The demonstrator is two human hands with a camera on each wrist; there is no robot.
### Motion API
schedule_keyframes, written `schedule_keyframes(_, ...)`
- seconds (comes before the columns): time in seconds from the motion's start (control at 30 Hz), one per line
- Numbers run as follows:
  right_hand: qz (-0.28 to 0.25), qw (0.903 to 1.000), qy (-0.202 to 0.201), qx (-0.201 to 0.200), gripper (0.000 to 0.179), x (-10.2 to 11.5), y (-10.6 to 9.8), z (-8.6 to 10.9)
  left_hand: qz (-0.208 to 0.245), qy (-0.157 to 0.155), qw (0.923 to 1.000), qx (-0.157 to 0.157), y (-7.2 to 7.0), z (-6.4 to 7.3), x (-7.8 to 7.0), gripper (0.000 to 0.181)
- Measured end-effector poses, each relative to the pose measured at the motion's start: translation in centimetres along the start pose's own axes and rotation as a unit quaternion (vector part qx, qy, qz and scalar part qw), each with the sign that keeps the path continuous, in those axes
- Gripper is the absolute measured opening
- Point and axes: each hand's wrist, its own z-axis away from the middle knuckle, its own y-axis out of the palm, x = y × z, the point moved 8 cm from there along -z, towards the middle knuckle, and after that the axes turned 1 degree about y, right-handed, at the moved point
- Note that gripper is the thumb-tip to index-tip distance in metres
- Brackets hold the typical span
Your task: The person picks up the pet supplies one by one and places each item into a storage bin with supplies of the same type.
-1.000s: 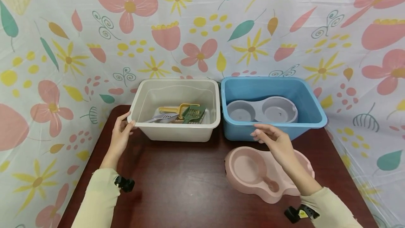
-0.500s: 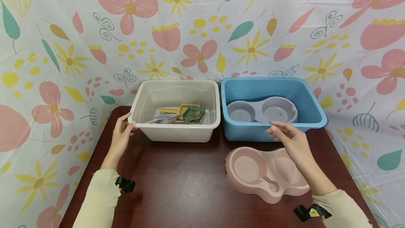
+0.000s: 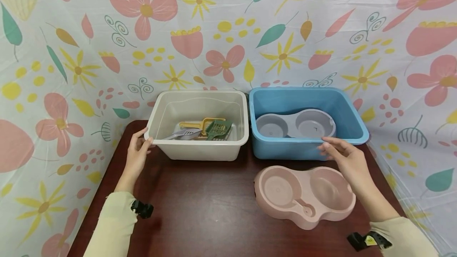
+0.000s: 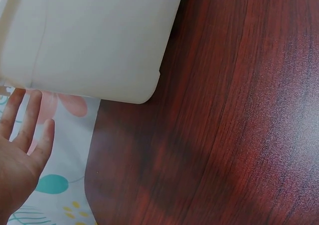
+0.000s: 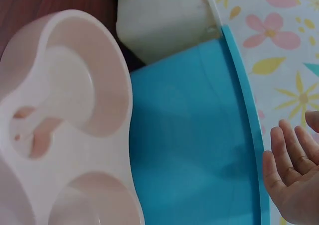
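Note:
In the head view, my left hand [image 3: 137, 154] is at the front left corner of the cream bin [image 3: 200, 150]. The left wrist view shows its fingers [image 4: 31, 118] extended, tips right at the bin wall. My right hand [image 3: 345, 160] is at the front rim of the blue bin [image 3: 285, 148], near its right end. Loosely spread fingers [image 5: 281, 158] appear beside that rim in the right wrist view. Below this hand, a pink double pet bowl [image 3: 305, 187] sits on the table. A grey double bowl [image 3: 290, 120] lies inside the blue bin.
Inside the cream bin are slotted litter scoops: a yellow one [image 3: 191, 125], a green one [image 3: 218, 129] and a pale purple one [image 3: 185, 132]. Both bins stand side by side at the back of the dark wooden table [image 3: 200, 201], against a flower-patterned cloth [image 3: 228, 23].
My right hand has moved right along the blue bin's front rim, uncovering more of the pink bowl. My left hand has stayed at the cream bin's corner.

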Motion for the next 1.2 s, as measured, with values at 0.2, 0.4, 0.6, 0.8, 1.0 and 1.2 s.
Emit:
schedule_keyframes(0.2, -0.021, 0.9995, 0.012, -0.019, 0.031, -1.1, -2.0, -0.3, 0.003, 0.000, 1.0000, -0.003, 0.0, 0.0, 0.0, 0.049)
schedule_keyframes(0.4, -0.030, 0.9984, 0.014, -0.046, 0.025, -2.3, -3.7, -0.6, 0.005, -0.002, 1.0000, -0.007, -0.1, -0.1, 0.1, 0.048)
schedule_keyframes(0.6, -0.034, 0.9973, 0.008, -0.065, 0.026, -3.5, -5.2, -0.9, 0.011, -0.002, 0.9999, -0.008, -0.1, -0.1, 0.3, 0.049)
schedule_keyframes(0.8, -0.036, 0.9964, 0.014, -0.076, 0.029, -4.5, -6.9, -1.3, 0.011, -0.003, 0.9999, -0.008, -0.2, -0.2, 0.4, 0.049)
schedule_keyframes(1.0, -0.055, 0.9947, 0.022, -0.084, 0.028, -5.9, -8.3, -1.6, 0.001, -0.004, 0.9999, -0.011, -0.2, -0.2, 0.4, 0.048)
schedule_keyframes(1.2, -0.112, 0.9870, 0.050, -0.104, 0.025, -7.7, -9.4, -1.7, 0.004, -0.003, 0.9999, -0.012, -0.2, -0.2, 0.3, 0.048)
